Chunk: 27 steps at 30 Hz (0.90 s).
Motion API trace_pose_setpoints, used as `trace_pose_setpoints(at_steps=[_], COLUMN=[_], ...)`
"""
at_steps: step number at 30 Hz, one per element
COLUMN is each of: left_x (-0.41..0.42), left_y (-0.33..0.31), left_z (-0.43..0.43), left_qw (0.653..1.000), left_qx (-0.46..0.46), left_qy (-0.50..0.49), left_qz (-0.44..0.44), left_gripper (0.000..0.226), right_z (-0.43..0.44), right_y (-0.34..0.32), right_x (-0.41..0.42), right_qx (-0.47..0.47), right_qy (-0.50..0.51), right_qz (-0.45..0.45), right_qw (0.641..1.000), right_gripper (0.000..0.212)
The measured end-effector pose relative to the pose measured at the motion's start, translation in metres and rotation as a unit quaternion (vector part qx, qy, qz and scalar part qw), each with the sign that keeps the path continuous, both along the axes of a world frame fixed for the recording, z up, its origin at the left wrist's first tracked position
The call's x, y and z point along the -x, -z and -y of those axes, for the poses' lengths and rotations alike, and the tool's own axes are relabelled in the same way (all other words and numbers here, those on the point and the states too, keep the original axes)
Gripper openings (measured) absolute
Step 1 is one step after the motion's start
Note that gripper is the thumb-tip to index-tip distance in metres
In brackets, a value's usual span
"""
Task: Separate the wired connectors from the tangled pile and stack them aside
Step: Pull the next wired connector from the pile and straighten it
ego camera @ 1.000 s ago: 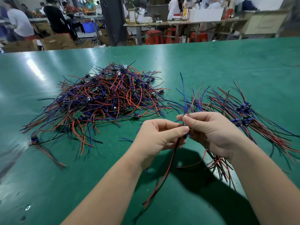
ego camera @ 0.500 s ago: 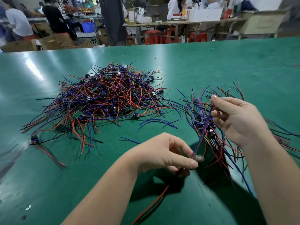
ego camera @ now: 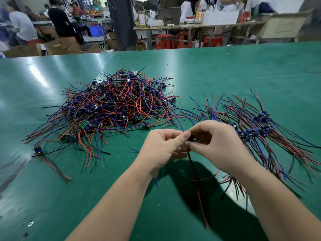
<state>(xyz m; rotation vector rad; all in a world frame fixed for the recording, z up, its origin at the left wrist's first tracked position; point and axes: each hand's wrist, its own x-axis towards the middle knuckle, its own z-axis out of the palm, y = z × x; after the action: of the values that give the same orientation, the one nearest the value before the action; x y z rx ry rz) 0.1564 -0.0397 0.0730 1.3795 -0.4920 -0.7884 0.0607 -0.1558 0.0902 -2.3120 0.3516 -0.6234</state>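
A tangled pile [ego camera: 112, 108] of red, blue and black wired connectors lies on the green table [ego camera: 225, 70], left of centre. To the right lies the sorted stack [ego camera: 257, 131], its blue connector bodies lined up in a row. My left hand [ego camera: 163, 148] and my right hand [ego camera: 218, 143] meet in front of the pile and together pinch one wired connector [ego camera: 191, 137]. Its red and black leads [ego camera: 198, 185] hang down toward me, and a blue lead rises from the fingers toward the pile.
One stray connector [ego camera: 37, 150] with red and black wires lies apart at the left. A short blue wire bit [ego camera: 134, 150] lies left of my left hand. Beyond the table's far edge are people, workbenches, cardboard boxes and red stools.
My right hand came back from the sorted stack to meet my left hand, which rose a little. Both now pinch the same connector at centre.
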Motion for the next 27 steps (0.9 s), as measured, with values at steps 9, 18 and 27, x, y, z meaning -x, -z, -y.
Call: trace_pose_setpoints(at_steps=[9, 18, 27], left_x=[-0.025, -0.032, -0.035], left_y=[0.02, 0.03, 0.017], left_z=[-0.009, -0.01, -0.017], left_qw=[0.807, 0.801, 0.839], left_qx=[-0.297, -0.331, -0.298], left_qy=[-0.045, -0.047, -0.143], left_qz=[0.508, 0.498, 0.433], left_gripper=[0.018, 0.024, 0.036], right_z=[0.048, 0.047, 0.031], right_y=[-0.021, -0.01, -0.002], right_x=[0.023, 0.019, 0.009], right_qx=[0.084, 0.127, 0.08], right_qy=[0.248, 0.226, 0.168], right_qz=[0.001, -0.095, -0.041], right_qw=[0.965, 0.961, 0.982], right_gripper=[0.009, 0.02, 0.008])
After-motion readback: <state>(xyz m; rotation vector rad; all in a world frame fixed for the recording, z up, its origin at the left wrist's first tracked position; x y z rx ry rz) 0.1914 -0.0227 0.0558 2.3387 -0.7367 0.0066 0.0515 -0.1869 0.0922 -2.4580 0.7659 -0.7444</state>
